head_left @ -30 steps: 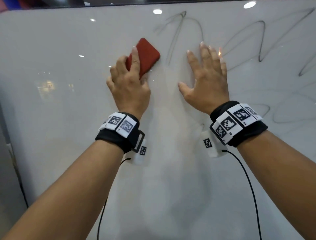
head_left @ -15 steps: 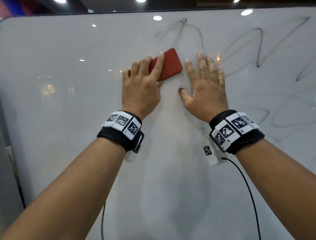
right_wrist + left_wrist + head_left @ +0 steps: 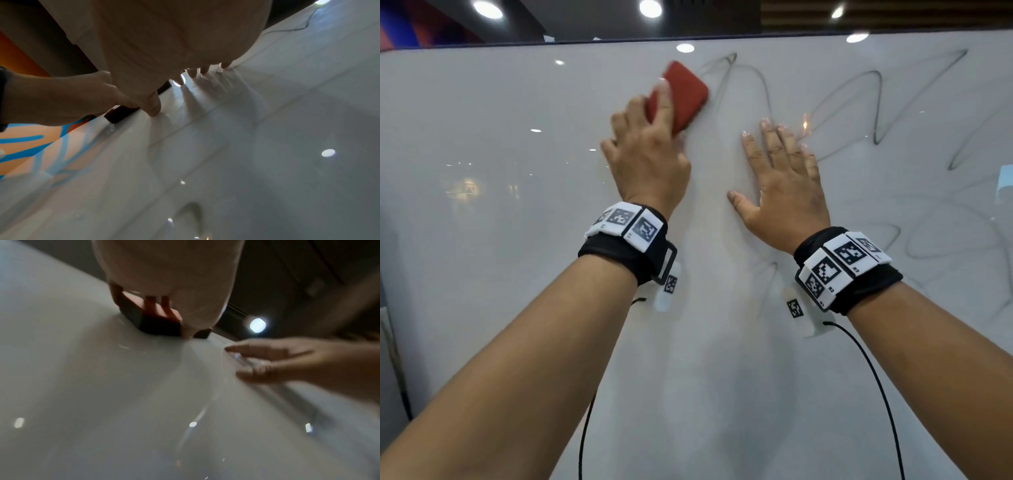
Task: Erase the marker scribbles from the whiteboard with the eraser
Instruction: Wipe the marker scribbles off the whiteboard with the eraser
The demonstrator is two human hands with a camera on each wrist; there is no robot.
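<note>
A red eraser (image 3: pixel 681 94) lies flat against the whiteboard (image 3: pixel 482 240) near its top edge, tilted up to the left. My left hand (image 3: pixel 647 150) holds it, fingers over its back and thumb at its lower side; in the left wrist view the eraser (image 3: pixel 152 321) shows a dark pad on the board. Grey marker scribbles (image 3: pixel 873 102) run from just right of the eraser across the board's right half. My right hand (image 3: pixel 784 178) lies flat on the board with fingers spread, right of the eraser and holding nothing.
The board's top edge (image 3: pixel 722 36) runs just above the eraser, with ceiling lights behind. Black cables (image 3: pixel 873 394) hang from both wrist units. The board's left half carries only light reflections. A faint loop of scribble (image 3: pixel 928 243) sits right of my right wrist.
My left hand has swept the eraser up and to the left, turning it steeper, after pushing it right toward my right hand. The right hand has stayed flat on the board.
</note>
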